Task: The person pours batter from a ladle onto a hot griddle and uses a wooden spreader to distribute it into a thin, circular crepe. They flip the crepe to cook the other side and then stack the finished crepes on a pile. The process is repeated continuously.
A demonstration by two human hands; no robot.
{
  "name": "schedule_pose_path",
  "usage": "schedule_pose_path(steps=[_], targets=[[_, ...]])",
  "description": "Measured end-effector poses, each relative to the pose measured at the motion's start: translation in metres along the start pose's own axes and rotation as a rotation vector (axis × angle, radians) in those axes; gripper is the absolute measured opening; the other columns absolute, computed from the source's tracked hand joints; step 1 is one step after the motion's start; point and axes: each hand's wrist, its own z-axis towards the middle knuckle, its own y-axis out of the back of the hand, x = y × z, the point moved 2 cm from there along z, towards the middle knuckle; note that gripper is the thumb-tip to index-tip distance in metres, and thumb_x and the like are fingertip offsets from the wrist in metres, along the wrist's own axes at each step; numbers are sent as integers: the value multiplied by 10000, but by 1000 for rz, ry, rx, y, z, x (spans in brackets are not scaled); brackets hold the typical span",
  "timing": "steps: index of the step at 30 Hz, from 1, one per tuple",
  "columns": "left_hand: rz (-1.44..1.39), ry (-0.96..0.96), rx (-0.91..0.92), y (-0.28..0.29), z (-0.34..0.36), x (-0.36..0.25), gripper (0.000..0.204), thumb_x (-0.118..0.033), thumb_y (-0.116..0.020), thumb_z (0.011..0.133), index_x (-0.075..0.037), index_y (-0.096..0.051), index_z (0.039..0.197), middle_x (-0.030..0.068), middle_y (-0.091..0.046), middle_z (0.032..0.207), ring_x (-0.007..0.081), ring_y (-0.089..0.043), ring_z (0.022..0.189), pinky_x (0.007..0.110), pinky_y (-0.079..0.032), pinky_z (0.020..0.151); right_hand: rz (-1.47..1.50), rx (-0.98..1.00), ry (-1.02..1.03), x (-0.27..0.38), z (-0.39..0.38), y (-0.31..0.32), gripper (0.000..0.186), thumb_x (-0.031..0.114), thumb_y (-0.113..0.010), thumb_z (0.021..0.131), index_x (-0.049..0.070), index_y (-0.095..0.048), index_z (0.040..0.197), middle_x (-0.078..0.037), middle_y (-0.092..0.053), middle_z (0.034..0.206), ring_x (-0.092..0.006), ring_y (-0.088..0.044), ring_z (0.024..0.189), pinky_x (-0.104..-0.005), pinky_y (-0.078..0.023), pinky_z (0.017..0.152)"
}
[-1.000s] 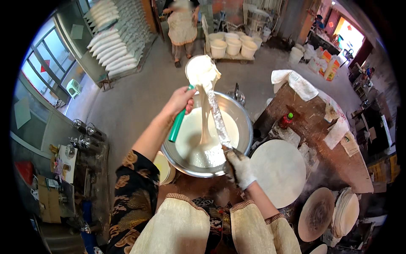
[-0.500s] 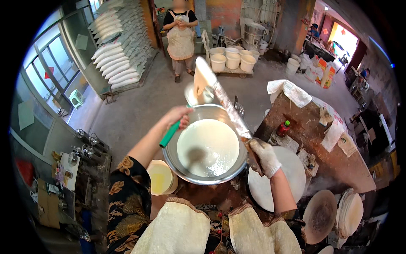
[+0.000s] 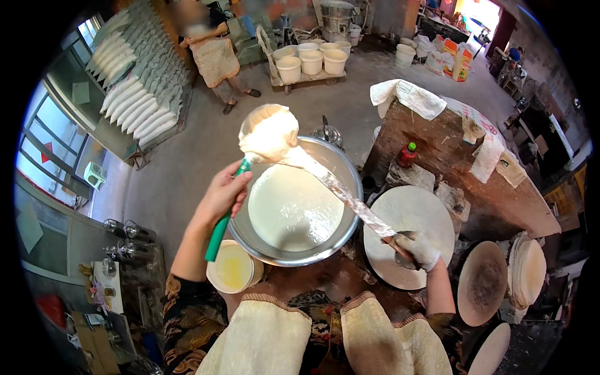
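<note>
My left hand (image 3: 224,195) is closed round the green handle of a ladle (image 3: 217,242). Its bowl, heaped with creamy batter, is held over the far left rim of a wide metal basin (image 3: 354,187). Pale liquid batter (image 3: 297,203) lies in that basin. In a whitish glove, my right hand (image 3: 417,250) grips a long, batter-smeared wooden paddle (image 3: 340,189) by its near end. The paddle slants across the basin, and its far end meets the ladle's bowl, where batter hides the exact contact. Below my right hand is a round, pale flat plate (image 3: 400,215).
A bucket of yellowish liquid (image 3: 255,269) stands left of the basin. At right, a brown worktable (image 3: 431,134) bears cloths and a green-capped bottle (image 3: 407,155). Round discs (image 3: 482,284) stand beyond my right arm. Farther off are a cart of white buckets (image 3: 311,62), stacked sacks (image 3: 134,106) and a person (image 3: 214,59).
The paddle's raised far end has come down to the ladle. My left hand has moved left and slightly lower, and my right hand has moved right. The whole view has shifted and tilted.
</note>
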Motion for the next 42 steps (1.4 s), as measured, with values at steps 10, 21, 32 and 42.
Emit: schedule_pose_path(steps=[10,21,32,42], targets=[[-937,711,274,-13,11,81,94,-183,-463,957,-91,-470,946,-56,-371,527,28,-326,350,165,-277,283,19,143,-55,-14,44,-34,334,314,-524,917,31,-588,1083,-28,-552,683,-90,-454,463,-237,-358,381],[-480,694,416,-124,46,65,127,-190,-493,941,-90,-487,1019,-57,-357,537,28,-324,372,161,-267,306,-775,-722,298,-61,-66,14,394,282,-660,785,141,-628,1151,-113,-642,931,-249,-625,799,-345,-492,721],[-289,303,913,-434,-26,2,238,-190,-462,957,-89,-482,1172,-37,-365,509,39,-313,313,186,-269,272,288,-1160,91,-333,-298,52,381,319,-571,849,116,-578,1171,-106,-601,801,-193,-570,692,-314,-455,615],[-265,913,1232,-715,-98,154,123,-163,-470,948,-74,-508,1024,-57,-388,522,36,-344,369,187,-260,310,1289,-937,415,-357,-319,119,432,432,-466,923,34,-557,1066,-74,-578,737,-143,-513,548,-263,-412,469]])
